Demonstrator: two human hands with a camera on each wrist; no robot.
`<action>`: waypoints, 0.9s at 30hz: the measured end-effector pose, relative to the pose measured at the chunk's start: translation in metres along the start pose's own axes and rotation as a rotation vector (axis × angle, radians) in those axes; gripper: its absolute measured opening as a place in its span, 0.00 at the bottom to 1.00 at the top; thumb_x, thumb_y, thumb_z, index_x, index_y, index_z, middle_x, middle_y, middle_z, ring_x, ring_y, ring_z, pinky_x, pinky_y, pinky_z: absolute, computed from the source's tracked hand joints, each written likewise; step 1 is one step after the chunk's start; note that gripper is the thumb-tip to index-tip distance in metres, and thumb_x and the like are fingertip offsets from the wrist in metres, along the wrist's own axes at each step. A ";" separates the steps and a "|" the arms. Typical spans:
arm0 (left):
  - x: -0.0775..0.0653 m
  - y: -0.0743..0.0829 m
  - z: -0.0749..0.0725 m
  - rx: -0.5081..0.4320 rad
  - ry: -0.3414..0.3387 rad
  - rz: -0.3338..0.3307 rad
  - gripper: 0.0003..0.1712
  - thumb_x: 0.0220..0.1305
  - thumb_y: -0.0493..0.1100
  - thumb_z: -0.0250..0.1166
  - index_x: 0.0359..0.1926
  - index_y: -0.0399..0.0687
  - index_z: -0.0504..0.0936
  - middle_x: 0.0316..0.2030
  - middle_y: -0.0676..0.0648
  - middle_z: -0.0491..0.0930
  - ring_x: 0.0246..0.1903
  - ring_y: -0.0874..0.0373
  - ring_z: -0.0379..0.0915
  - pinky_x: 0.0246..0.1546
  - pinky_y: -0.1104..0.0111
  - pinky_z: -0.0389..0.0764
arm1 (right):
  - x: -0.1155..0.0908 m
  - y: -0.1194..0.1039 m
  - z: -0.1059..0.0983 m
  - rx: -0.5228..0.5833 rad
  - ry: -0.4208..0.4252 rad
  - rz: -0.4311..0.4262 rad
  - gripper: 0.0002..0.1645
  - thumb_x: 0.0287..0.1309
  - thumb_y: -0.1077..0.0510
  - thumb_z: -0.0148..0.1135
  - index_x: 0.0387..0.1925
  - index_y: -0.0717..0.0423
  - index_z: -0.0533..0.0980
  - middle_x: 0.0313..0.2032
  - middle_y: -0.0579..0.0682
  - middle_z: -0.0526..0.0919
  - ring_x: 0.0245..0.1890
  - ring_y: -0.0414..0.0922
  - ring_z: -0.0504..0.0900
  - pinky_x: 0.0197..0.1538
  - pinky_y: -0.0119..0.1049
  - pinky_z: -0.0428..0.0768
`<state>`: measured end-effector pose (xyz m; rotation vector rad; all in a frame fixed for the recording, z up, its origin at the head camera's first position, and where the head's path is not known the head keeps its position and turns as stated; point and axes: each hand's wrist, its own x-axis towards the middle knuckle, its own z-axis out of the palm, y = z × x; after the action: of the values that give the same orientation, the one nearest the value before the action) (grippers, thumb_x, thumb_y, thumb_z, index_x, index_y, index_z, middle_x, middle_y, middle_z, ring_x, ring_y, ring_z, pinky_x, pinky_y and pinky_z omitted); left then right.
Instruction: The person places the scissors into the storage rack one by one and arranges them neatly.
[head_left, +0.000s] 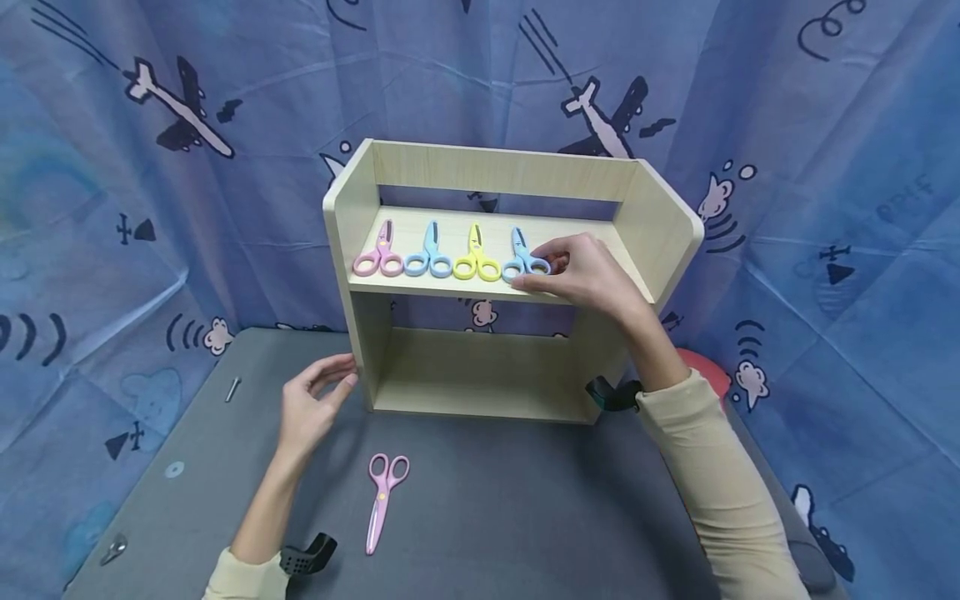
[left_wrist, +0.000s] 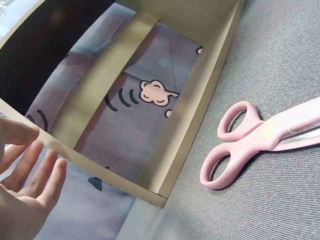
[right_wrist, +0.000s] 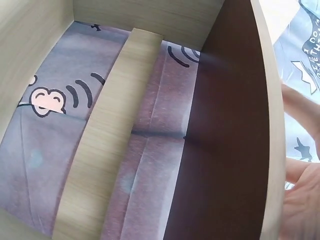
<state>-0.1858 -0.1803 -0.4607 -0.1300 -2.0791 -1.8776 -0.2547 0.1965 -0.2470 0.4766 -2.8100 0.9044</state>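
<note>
On the upper board of a small wooden shelf (head_left: 472,152) lie pink scissors (head_left: 385,242), blue scissors (head_left: 431,242), yellow scissors (head_left: 475,242) and, farthest right, scissors with blue handles (head_left: 519,246). My right hand (head_left: 588,271) pinches this last pair by the handles, thumb in front at the board's edge. In the right wrist view the board's edge hides most of that hand. My left hand (head_left: 311,404) is at the shelf's left side panel, fingers slightly bent and holding nothing. Longer pink scissors (head_left: 381,500) lie closed on the grey table before the shelf.
On the left of the grey table (head_left: 480,517) are a small metal bolt (head_left: 233,389), a pale disc (head_left: 174,470) and a metal piece (head_left: 114,549). A red object (head_left: 705,371) sits behind the right arm. Blue printed cloth (head_left: 450,75) hangs all round.
</note>
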 end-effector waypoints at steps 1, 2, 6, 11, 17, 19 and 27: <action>0.000 0.000 0.000 0.000 -0.001 0.000 0.19 0.71 0.30 0.71 0.62 0.33 0.85 0.58 0.28 0.86 0.50 0.70 0.86 0.56 0.80 0.87 | -0.001 0.000 0.000 -0.009 0.003 0.003 0.33 0.57 0.44 0.84 0.55 0.64 0.88 0.40 0.59 0.88 0.39 0.49 0.78 0.35 0.31 0.71; 0.000 0.000 0.000 0.000 -0.001 -0.001 0.19 0.71 0.30 0.71 0.62 0.32 0.85 0.58 0.28 0.86 0.50 0.70 0.87 0.56 0.80 0.87 | -0.001 0.000 0.000 -0.016 0.004 0.006 0.33 0.57 0.44 0.84 0.54 0.64 0.88 0.39 0.59 0.88 0.38 0.49 0.78 0.35 0.31 0.71; 0.001 0.000 0.000 -0.002 0.001 0.002 0.19 0.71 0.30 0.71 0.61 0.32 0.85 0.57 0.28 0.86 0.50 0.69 0.87 0.55 0.80 0.87 | -0.003 -0.001 -0.001 -0.022 0.001 0.016 0.34 0.57 0.43 0.83 0.55 0.64 0.87 0.41 0.61 0.89 0.40 0.50 0.81 0.37 0.33 0.74; 0.000 0.001 0.001 -0.008 0.011 -0.002 0.19 0.71 0.30 0.71 0.61 0.32 0.85 0.57 0.30 0.87 0.50 0.68 0.87 0.55 0.81 0.87 | -0.007 -0.003 -0.003 0.007 0.006 0.014 0.38 0.59 0.42 0.82 0.61 0.64 0.85 0.54 0.64 0.89 0.48 0.56 0.88 0.46 0.37 0.83; 0.000 0.002 0.001 -0.009 0.011 -0.006 0.19 0.71 0.30 0.71 0.61 0.32 0.86 0.57 0.29 0.87 0.50 0.67 0.87 0.55 0.81 0.87 | -0.028 -0.012 0.004 0.115 0.063 -0.078 0.33 0.60 0.50 0.83 0.62 0.63 0.84 0.53 0.62 0.88 0.46 0.54 0.88 0.46 0.26 0.84; 0.000 0.002 0.001 -0.010 0.010 -0.003 0.19 0.71 0.30 0.71 0.61 0.33 0.86 0.57 0.28 0.86 0.50 0.68 0.87 0.54 0.81 0.87 | -0.039 -0.016 0.011 0.137 0.071 -0.129 0.32 0.58 0.53 0.84 0.62 0.61 0.84 0.52 0.59 0.89 0.44 0.52 0.88 0.44 0.21 0.83; 0.000 0.001 0.000 -0.007 0.003 0.005 0.18 0.72 0.30 0.70 0.61 0.33 0.86 0.58 0.28 0.86 0.50 0.69 0.86 0.55 0.81 0.87 | -0.073 -0.026 0.072 0.266 -0.069 -0.347 0.30 0.57 0.59 0.84 0.60 0.57 0.85 0.50 0.53 0.89 0.40 0.46 0.86 0.42 0.28 0.86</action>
<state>-0.1856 -0.1800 -0.4595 -0.1342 -2.0689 -1.8810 -0.1806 0.1520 -0.3082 1.0117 -2.5521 1.1998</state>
